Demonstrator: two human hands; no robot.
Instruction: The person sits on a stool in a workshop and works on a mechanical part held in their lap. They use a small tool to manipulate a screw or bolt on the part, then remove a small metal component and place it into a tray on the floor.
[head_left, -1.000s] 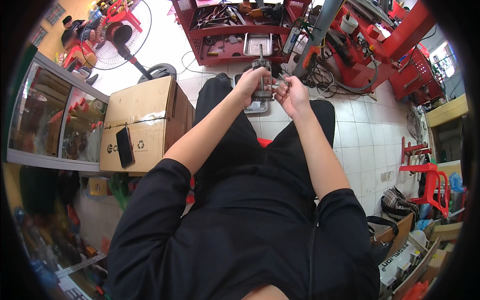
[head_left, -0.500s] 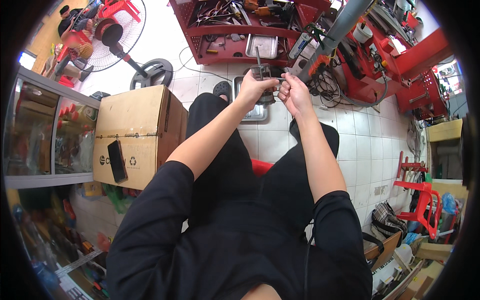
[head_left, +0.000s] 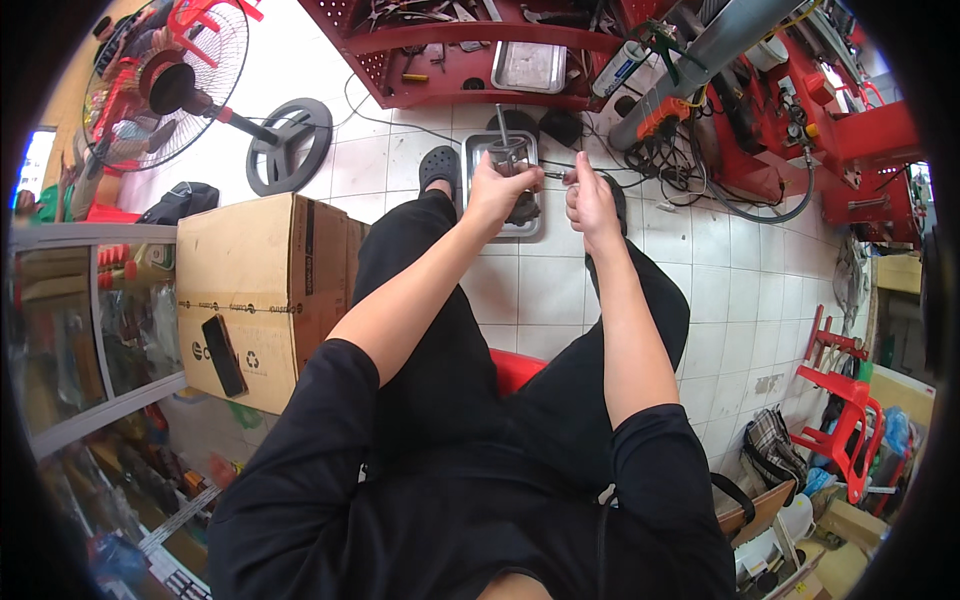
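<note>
A dark metal part (head_left: 510, 154) is held by the left hand (head_left: 496, 193), its rod (head_left: 502, 122) jutting upward in view. A slim tool (head_left: 555, 175) is pinched sideways by the right hand (head_left: 593, 208).

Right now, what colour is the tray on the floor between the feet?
The tray is silver-grey; it shows in the head view.

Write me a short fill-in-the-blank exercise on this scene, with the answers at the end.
1. The metal part is gripped by the person's ____.
2. The dark phone rests on a box made of ____.
3. The tool cart is painted ____.

Missing words: left hand; cardboard; red.
</note>
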